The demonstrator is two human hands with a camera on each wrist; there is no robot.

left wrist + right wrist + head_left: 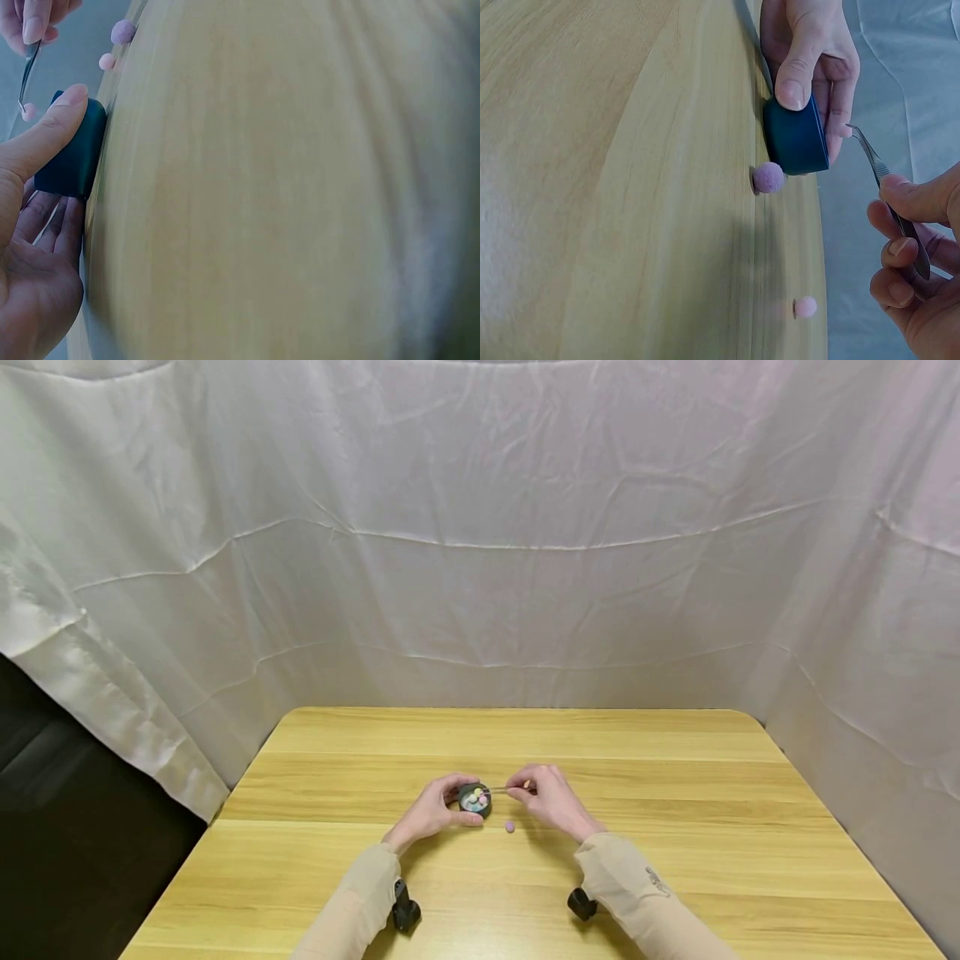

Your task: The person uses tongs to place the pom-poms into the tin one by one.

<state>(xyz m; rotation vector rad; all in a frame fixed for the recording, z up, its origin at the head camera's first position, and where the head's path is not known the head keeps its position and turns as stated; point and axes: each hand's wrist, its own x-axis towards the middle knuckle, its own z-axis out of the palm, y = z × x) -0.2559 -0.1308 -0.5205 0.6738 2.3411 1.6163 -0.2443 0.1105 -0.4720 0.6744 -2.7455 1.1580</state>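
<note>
My left hand (433, 810) holds a small dark round container (795, 141), thumb on the near side and fingers round the far side. Inside it, several coloured pom-poms (478, 797) show in the head view. My right hand (553, 802) pinches metal tweezers with a bent tip (876, 163). At their tip is a small pink pom-pom (28, 112), just above the container's rim. A purple pom-pom (769, 178) lies on the table close to the container. Another pale pink pom-pom (805, 307) rests farther to the right, near my right hand.
The wooden table (675, 777) carries everything. Pale curtains (495, 593) hang behind it and along the sides. A dark surface (75, 827) stands beyond the left edge. Black wrist devices (406, 910) are worn under both sleeves.
</note>
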